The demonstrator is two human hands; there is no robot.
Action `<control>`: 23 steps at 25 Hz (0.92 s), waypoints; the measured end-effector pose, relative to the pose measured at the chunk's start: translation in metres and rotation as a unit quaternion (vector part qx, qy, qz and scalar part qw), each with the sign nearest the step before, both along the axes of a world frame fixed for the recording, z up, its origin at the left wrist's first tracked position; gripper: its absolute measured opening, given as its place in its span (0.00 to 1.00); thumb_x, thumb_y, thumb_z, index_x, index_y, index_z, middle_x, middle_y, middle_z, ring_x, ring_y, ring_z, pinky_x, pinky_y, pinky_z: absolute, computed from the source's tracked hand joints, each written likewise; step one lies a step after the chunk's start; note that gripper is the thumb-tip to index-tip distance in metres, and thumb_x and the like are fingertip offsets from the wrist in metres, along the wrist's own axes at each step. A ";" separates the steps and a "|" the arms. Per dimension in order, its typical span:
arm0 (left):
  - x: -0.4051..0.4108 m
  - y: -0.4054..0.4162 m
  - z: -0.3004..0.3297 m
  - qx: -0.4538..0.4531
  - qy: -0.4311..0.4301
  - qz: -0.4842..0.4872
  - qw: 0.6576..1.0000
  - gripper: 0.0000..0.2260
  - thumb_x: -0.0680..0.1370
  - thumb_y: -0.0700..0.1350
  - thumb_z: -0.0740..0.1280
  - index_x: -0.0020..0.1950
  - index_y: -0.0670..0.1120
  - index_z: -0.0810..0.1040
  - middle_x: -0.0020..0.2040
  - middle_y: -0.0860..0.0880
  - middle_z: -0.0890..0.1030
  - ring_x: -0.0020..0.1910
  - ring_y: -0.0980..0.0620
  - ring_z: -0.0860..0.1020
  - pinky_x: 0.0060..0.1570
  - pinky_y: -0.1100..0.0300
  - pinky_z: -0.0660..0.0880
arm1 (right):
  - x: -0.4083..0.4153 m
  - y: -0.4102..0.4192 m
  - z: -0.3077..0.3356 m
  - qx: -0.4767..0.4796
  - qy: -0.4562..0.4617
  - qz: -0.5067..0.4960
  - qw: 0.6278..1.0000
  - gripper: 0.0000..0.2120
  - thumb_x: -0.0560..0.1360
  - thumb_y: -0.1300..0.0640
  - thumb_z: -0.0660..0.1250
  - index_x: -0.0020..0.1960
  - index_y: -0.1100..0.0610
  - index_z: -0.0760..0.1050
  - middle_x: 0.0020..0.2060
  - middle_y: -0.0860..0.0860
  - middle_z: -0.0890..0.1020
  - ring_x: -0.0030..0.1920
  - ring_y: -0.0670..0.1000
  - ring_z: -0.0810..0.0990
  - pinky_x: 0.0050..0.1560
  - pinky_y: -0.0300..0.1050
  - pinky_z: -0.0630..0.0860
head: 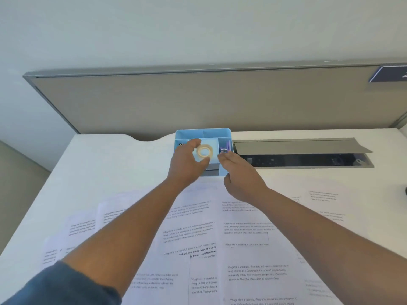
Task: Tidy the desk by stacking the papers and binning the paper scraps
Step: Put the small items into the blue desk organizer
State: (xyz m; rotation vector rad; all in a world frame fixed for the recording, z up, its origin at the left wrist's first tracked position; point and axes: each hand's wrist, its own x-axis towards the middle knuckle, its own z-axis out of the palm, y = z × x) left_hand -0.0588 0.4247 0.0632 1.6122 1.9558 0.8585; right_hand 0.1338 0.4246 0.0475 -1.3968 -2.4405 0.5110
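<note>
Printed papers (220,249) lie spread and overlapping across the near half of the white desk (105,172). Beyond them, the left hand (187,161) grips a roll of clear tape (204,152) over the blue desk organizer (202,133) (thumb and fingers around its rim). The right hand (240,175) rests at the organizer's right edge, fingers loosely together, holding nothing. Farther right sits an open cable tray (304,155); a beige partition (198,102) and pale wall (198,29) stand behind.

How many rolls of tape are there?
1. The tape roll sits over the middle of the blue organizer tray, pinched by the left hand. More might hide under the hands.
</note>
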 end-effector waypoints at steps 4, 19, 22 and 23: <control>-0.007 0.026 -0.009 -0.001 0.029 0.013 1.000 0.25 0.74 0.50 0.77 0.70 0.48 0.77 0.61 0.51 0.83 0.59 0.48 0.80 0.55 0.62 0.70 | -0.010 0.020 -0.004 0.021 -0.067 0.048 0.996 0.29 0.80 0.65 0.60 0.81 0.60 0.61 0.81 0.55 0.63 0.82 0.56 0.55 0.81 0.47 0.49; -0.008 0.002 -0.022 0.016 0.036 0.021 0.999 0.29 0.76 0.47 0.76 0.75 0.44 0.73 0.69 0.47 0.79 0.68 0.44 0.75 0.67 0.50 0.74 | -0.004 -0.001 -0.004 0.016 -0.128 0.040 0.991 0.30 0.79 0.63 0.60 0.81 0.53 0.62 0.81 0.47 0.63 0.83 0.51 0.52 0.79 0.57 0.43; -0.004 -0.043 -0.030 0.014 0.032 0.005 0.999 0.28 0.77 0.44 0.76 0.75 0.45 0.73 0.70 0.46 0.78 0.69 0.45 0.74 0.70 0.51 0.72 | 0.006 -0.030 -0.009 -0.025 -0.102 0.016 0.994 0.31 0.78 0.64 0.60 0.80 0.53 0.63 0.81 0.47 0.64 0.83 0.50 0.54 0.80 0.55 0.45; -0.004 -0.060 -0.032 0.003 0.022 -0.001 1.000 0.27 0.77 0.44 0.75 0.75 0.46 0.73 0.70 0.47 0.78 0.69 0.45 0.74 0.70 0.52 0.71 | 0.009 -0.044 -0.011 -0.051 -0.084 -0.001 0.995 0.31 0.78 0.64 0.60 0.81 0.52 0.63 0.81 0.47 0.64 0.82 0.50 0.55 0.80 0.53 0.45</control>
